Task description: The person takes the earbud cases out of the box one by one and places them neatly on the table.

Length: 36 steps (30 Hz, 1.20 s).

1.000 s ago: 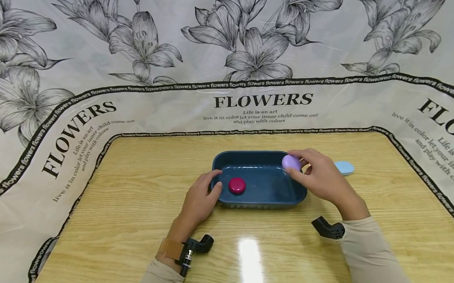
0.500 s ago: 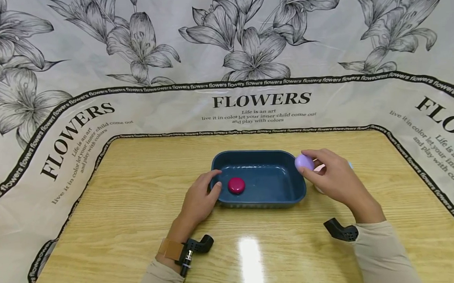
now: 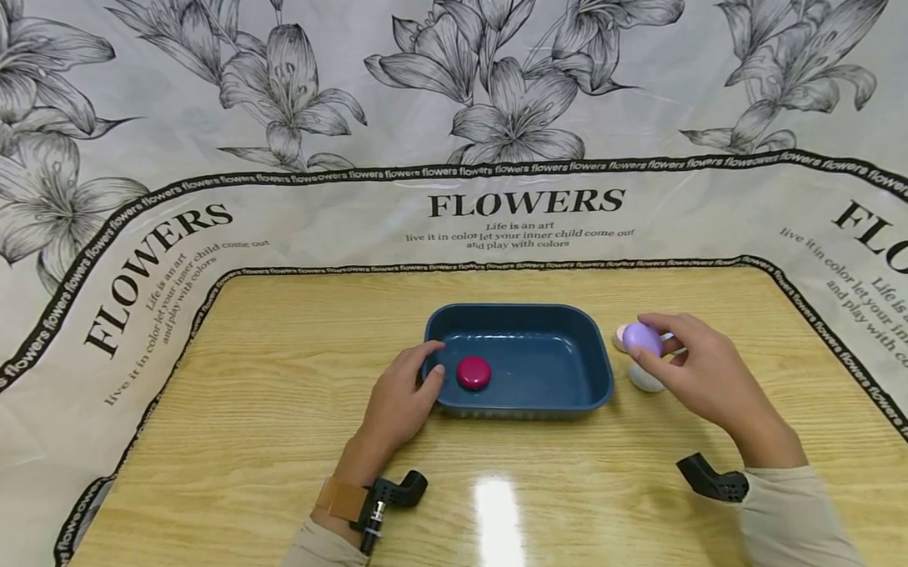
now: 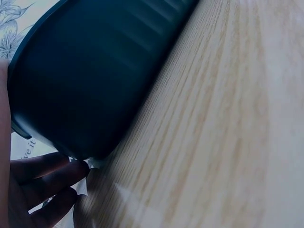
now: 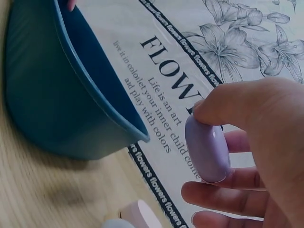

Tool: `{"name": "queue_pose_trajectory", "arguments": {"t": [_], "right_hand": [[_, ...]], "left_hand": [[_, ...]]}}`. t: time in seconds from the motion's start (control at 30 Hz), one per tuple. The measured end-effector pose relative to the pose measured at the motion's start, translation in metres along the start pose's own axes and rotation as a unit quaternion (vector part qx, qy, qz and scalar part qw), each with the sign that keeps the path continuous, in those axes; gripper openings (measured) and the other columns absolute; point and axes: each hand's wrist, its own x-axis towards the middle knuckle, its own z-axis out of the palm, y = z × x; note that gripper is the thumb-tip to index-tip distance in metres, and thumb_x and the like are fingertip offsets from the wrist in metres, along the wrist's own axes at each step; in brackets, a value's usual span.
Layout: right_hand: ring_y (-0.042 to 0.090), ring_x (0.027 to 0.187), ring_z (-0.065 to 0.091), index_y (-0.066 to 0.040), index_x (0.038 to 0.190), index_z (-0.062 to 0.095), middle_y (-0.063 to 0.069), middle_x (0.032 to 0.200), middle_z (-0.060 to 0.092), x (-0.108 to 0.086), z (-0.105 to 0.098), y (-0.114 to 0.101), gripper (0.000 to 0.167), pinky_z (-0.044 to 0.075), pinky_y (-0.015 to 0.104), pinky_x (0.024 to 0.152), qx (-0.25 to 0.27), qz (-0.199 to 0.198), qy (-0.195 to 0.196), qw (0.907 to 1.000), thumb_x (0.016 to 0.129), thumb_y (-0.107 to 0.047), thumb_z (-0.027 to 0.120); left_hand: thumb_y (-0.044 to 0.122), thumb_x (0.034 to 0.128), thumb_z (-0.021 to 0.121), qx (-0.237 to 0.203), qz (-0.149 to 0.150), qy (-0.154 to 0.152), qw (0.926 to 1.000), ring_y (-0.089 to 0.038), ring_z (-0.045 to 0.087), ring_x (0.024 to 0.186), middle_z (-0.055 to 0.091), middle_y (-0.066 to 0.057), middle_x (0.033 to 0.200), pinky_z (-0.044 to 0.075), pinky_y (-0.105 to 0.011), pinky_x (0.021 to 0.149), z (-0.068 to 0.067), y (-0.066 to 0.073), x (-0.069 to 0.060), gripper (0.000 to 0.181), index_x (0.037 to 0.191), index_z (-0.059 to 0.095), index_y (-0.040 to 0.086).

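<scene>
A dark blue rectangular tub (image 3: 534, 412) with rounded corners stands on the table. My left hand (image 3: 398, 395) holds its left end, with thumb and index finger over the rim; other fingers (image 4: 52, 183) show against the outside in the left wrist view. Inside the tub, toward the left, lies a glossy crimson disc (image 3: 474, 373). Right of the tub, my right hand (image 3: 701, 375) pinches a smooth lilac rounded disc (image 5: 206, 149) between thumb and fingers, above the table. Below it are a pale pink piece (image 5: 141, 216) and a greyish-white round piece (image 3: 645, 379), both partly hidden.
The wood-grain table (image 3: 280, 473) reaches to a white curtain (image 3: 331, 217) printed with flowers and lettering at the back and sides. Each wrist carries a black camera mount, one on the left wrist (image 3: 401, 490) and one on the right wrist (image 3: 712, 479).
My right hand has moved right with the lilac disc, from over the tub's right rim to beside the tub. The light blue piece is now hidden behind it. My left hand stays put.
</scene>
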Motion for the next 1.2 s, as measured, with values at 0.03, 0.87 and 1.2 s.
{"name": "queue_pose_trajectory", "arguments": {"t": [0.03,0.87,1.2], "right_hand": [[0.026,0.084,0.062,-0.003,0.132,0.062,0.014,0.112,0.064,-0.001,-0.001,0.002,0.047,0.049,0.023,0.064,-0.002,0.001,0.001,1.0000,0.093,-0.027,0.073],[0.030,0.093,0.060,0.003,0.137,0.055,0.025,0.123,0.059,-0.016,-0.020,0.047,0.054,0.046,0.023,0.061,-0.028,0.057,-0.020,0.9978,0.097,-0.030,0.068],[0.036,0.096,0.060,0.005,0.137,0.054,0.028,0.124,0.058,-0.018,-0.021,0.057,0.054,0.045,0.024,0.062,-0.034,0.067,-0.029,0.9968,0.097,-0.030,0.067]], "left_hand": [[0.036,0.1015,0.054,0.001,0.001,0.000,1.0000,-0.016,0.055,0.126,0.060,0.002,0.134,0.045,-0.045,0.103,0.000,0.000,0.000,0.038,0.137,0.061,0.025],[0.033,0.1013,0.055,-0.004,0.004,0.003,1.0000,-0.017,0.055,0.126,0.060,0.002,0.134,0.045,-0.046,0.103,-0.001,0.002,-0.001,0.036,0.136,0.062,0.023],[0.034,0.1014,0.055,-0.005,0.002,0.002,1.0000,-0.017,0.055,0.125,0.060,0.002,0.133,0.046,-0.046,0.102,-0.001,0.002,-0.001,0.036,0.135,0.062,0.022]]}}
